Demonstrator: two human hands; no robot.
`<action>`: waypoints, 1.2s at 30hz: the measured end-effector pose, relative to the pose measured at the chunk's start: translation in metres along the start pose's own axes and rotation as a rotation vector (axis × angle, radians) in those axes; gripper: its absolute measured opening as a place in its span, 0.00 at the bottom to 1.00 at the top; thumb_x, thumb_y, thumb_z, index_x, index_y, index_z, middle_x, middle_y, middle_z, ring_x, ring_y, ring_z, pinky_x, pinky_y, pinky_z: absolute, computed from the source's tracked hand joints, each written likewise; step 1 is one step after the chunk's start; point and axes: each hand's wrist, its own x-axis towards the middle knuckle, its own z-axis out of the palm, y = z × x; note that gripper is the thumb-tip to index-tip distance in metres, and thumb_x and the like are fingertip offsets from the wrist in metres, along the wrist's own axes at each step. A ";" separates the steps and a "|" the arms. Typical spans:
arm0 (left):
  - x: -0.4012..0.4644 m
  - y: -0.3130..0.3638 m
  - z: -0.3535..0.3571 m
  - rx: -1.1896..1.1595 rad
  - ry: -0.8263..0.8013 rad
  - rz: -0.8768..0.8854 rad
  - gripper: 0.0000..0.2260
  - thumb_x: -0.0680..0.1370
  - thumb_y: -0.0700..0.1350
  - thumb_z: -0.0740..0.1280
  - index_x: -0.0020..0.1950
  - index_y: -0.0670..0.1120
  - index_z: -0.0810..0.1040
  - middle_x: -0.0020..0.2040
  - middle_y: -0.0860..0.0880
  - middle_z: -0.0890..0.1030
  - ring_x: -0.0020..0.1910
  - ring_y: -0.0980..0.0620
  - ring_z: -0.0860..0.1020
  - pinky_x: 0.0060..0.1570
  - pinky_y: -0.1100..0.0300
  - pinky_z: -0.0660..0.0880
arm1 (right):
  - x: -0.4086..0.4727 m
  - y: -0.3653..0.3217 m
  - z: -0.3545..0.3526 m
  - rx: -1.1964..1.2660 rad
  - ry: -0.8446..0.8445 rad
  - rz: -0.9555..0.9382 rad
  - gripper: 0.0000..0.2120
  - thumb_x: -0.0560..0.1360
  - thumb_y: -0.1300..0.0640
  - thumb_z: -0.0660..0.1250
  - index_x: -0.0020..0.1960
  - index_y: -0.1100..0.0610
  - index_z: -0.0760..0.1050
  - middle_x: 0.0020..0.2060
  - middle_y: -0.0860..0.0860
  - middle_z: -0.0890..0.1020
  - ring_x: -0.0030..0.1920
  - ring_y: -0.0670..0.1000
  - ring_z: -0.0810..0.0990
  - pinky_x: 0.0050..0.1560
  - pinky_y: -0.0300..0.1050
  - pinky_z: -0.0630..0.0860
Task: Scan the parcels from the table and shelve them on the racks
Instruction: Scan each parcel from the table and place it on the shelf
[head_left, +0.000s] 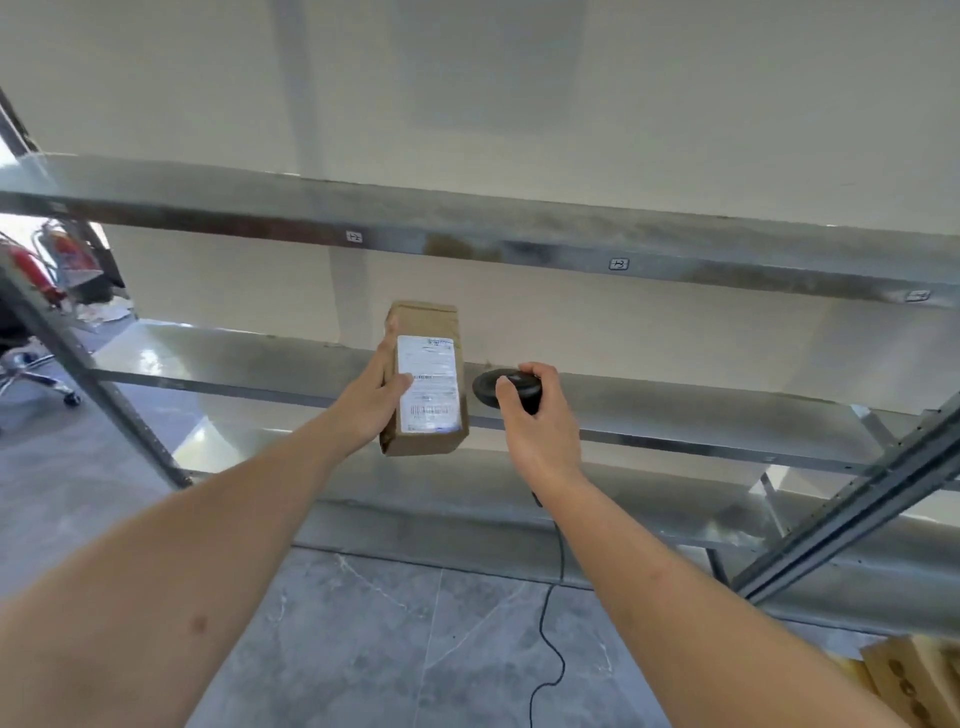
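- The left hand (371, 402) grips a small brown cardboard parcel (423, 379) along its left edge, thumb curled over the front onto the white shipping label (428, 384). The parcel is held upright and in the air, label turned toward the person, probably so the barcode is exposed for reading.
- The right hand (535, 421) is wrapped round the handle of a black handheld barcode scanner (496, 389), whose round head sits just right of the parcel, close to the label but apart from it. Its cable (545, 639) hangs down to the floor.
- Judging by this pairing, the scan step is in hand and shelving is not yet done.
- Just behind both hands runs the middle shelf (701, 410) of a metal rack, with an upper shelf (519, 228) above; the parcel hovers in front of the middle one, likely its destination.
- Outward: grey floor tiles (363, 623) below, red fire extinguishers (31, 270) far left, cardboard boxes (914, 675) near right.
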 end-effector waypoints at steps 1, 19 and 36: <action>-0.003 -0.006 -0.010 -0.014 0.007 -0.020 0.33 0.88 0.47 0.56 0.78 0.78 0.41 0.77 0.59 0.71 0.73 0.51 0.74 0.77 0.44 0.68 | 0.000 -0.003 0.011 -0.004 -0.009 0.000 0.16 0.81 0.39 0.65 0.67 0.38 0.70 0.54 0.39 0.81 0.59 0.51 0.79 0.66 0.57 0.76; -0.005 -0.134 -0.257 -0.123 -0.022 -0.137 0.31 0.88 0.40 0.54 0.83 0.69 0.48 0.77 0.53 0.72 0.73 0.49 0.74 0.75 0.44 0.70 | 0.001 -0.075 0.283 -0.070 -0.046 -0.021 0.16 0.83 0.41 0.64 0.69 0.42 0.69 0.55 0.44 0.81 0.56 0.52 0.80 0.58 0.51 0.77; 0.076 -0.253 -0.415 -0.269 0.110 -0.334 0.31 0.88 0.37 0.53 0.85 0.62 0.48 0.73 0.49 0.72 0.69 0.46 0.75 0.58 0.57 0.80 | 0.100 -0.094 0.508 -0.071 -0.221 0.013 0.11 0.83 0.43 0.64 0.63 0.44 0.68 0.48 0.38 0.77 0.52 0.48 0.79 0.53 0.48 0.75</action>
